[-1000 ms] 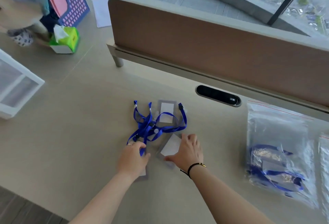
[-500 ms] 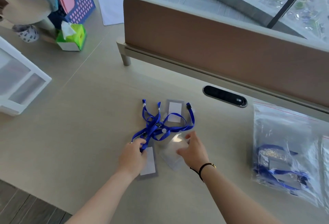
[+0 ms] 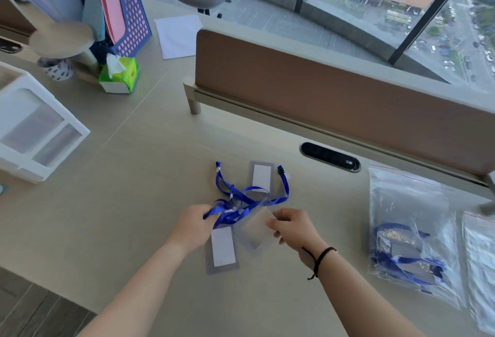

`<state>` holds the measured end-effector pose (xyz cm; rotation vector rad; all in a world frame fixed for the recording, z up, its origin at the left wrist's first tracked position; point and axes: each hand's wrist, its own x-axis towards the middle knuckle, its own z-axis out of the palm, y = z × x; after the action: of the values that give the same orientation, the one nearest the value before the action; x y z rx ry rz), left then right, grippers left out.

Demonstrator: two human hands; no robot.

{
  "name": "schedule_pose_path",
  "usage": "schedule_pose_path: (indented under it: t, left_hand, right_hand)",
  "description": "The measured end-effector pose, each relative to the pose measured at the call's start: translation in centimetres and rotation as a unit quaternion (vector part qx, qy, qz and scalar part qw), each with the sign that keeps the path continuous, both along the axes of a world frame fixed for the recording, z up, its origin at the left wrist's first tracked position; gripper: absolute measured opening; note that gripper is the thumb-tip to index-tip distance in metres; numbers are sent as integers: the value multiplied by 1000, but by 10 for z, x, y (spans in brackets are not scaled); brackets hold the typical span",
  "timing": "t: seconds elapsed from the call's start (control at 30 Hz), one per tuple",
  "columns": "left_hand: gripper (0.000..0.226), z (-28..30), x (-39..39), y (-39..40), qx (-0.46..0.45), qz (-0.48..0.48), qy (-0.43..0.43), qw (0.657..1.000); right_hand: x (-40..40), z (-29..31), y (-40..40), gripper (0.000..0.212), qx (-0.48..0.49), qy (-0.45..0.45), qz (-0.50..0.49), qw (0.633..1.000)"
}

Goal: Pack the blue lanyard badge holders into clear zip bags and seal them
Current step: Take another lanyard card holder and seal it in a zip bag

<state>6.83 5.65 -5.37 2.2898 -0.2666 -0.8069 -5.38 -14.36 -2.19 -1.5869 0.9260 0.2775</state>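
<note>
A tangle of blue lanyards (image 3: 242, 198) lies mid-desk with three clear badge holders. My left hand (image 3: 194, 225) grips a blue strap just above the near holder (image 3: 222, 248), which has a white card in it. My right hand (image 3: 290, 225) pinches the edge of a lifted, tilted clear holder (image 3: 255, 228). A third holder (image 3: 261, 176) lies flat farther back. To the right, a clear zip bag (image 3: 409, 202) holds packed blue lanyard holders. The edge of a second bag (image 3: 480, 256) shows at the far right.
A brown divider panel (image 3: 334, 95) runs along the back of the desk, with a black cable slot (image 3: 330, 156) below it. A white drawer unit (image 3: 34, 127) stands at the left. A green tissue box (image 3: 120, 74) and a blue file basket (image 3: 128, 9) sit farther back.
My left hand shifted from the card to the blue strap, uncovering the near holder. My right hand went from resting flat on the middle holder to pinching it and tilting it up.
</note>
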Motion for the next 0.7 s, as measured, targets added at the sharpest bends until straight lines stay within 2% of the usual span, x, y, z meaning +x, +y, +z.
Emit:
schedule_pose_path:
  t: [0.1, 0.2, 0.3, 0.37, 0.43, 0.57, 0.63, 0.7]
  left_hand:
    - [25, 40, -1, -5, -96, -21, -16, 995]
    - [22, 68, 3, -9, -137, -58, -39, 988]
    - [36, 81, 10, -15, -157, -57, -20, 986]
    - [46, 84, 14, -17, -166, -70, -17, 984]
    - [51, 85, 17, -16, -174, -74, -9, 982]
    - [54, 85, 20, -6, -239, -26, 88, 967]
    - [41, 84, 19, -1, -254, 1, 98, 962]
    - [43, 82, 18, 2, -275, 29, 118, 954]
  right_hand:
    - [4, 11, 3, 6, -13, -24, 54, 998]
    - [11, 25, 5, 11, -52, -78, 140, 986]
    - [22, 42, 12, 18, -28, -109, 209, 971]
    - [26, 48, 18, 22, -4, -121, 216, 969]
    - [27, 54, 23, 17, 24, -138, 186, 973]
    - [22, 58, 19, 8, 55, -174, 74, 980]
    - [18, 60, 9, 8, 80, -197, -5, 977]
    - [15, 64, -4, 13, 126, -225, -105, 960]
